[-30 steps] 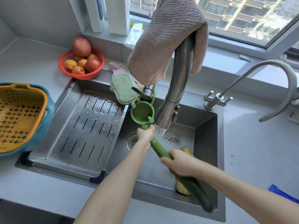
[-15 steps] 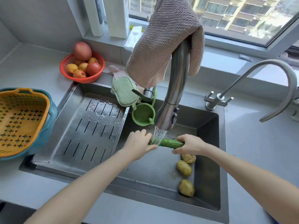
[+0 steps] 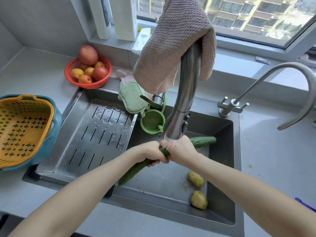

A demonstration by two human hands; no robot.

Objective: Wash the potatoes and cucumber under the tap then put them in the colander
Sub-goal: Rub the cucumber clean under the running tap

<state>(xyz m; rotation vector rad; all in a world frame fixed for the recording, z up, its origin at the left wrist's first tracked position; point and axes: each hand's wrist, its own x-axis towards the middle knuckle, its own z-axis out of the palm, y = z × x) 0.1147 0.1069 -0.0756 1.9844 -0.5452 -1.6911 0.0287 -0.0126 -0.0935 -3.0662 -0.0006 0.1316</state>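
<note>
A long green cucumber lies slantwise over the sink under the running tap. My left hand grips its middle and my right hand grips it just beyond, both side by side under the water. One end sticks out down-left, the other up-right. Two potatoes lie on the sink floor at the right, one above the other. The yellow colander sits inside a teal bowl on the counter at the far left, with nothing in it.
A slotted steel drain tray covers the sink's left half. A green strainer and a green sponge hang at the back edge. A red fruit basket stands behind. A second curved tap rises at the right. A cloth drapes over the main tap.
The cucumber has swung from near level to a slant running down-left to up-right. Both hands have slid together at its middle. One potato has gone out of sight behind my right arm.
</note>
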